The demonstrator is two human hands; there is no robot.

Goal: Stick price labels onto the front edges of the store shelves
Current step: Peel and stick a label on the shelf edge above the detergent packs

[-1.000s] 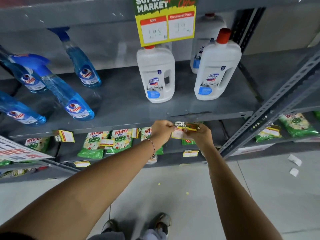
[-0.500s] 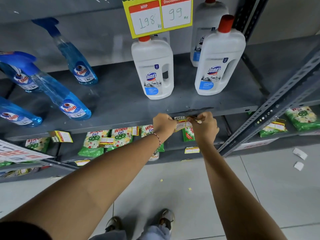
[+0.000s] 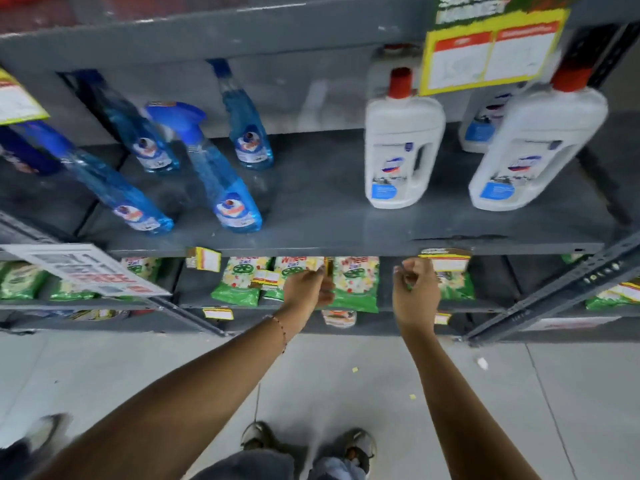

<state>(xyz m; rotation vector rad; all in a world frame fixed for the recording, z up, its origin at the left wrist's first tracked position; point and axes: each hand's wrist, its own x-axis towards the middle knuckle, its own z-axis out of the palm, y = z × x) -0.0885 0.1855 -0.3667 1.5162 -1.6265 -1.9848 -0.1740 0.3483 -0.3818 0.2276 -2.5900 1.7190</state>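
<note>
A small green-and-yellow price label (image 3: 445, 262) hangs on the grey shelf's front edge (image 3: 311, 250), below the white bottles. My right hand (image 3: 415, 292) is just left of and below it, fingers curled in, with nothing visible in them and no contact with the label. My left hand (image 3: 306, 289) is further left, under the edge, pinching a thin yellow card (image 3: 329, 270) seen edge-on. Another small label (image 3: 207, 258) hangs on the same edge to the left.
Blue spray bottles (image 3: 235, 188) and white red-capped bottles (image 3: 403, 143) stand on the shelf. A big yellow price sign (image 3: 491, 53) hangs above them. Green packets (image 3: 353, 285) fill the lower shelf. A slotted upright (image 3: 554, 292) slants at right. My shoes (image 3: 356, 445) are on the grey floor.
Both hands have come off the label, which stays on the shelf edge. My left hand has moved left and down; the view has swung left and is blurred.
</note>
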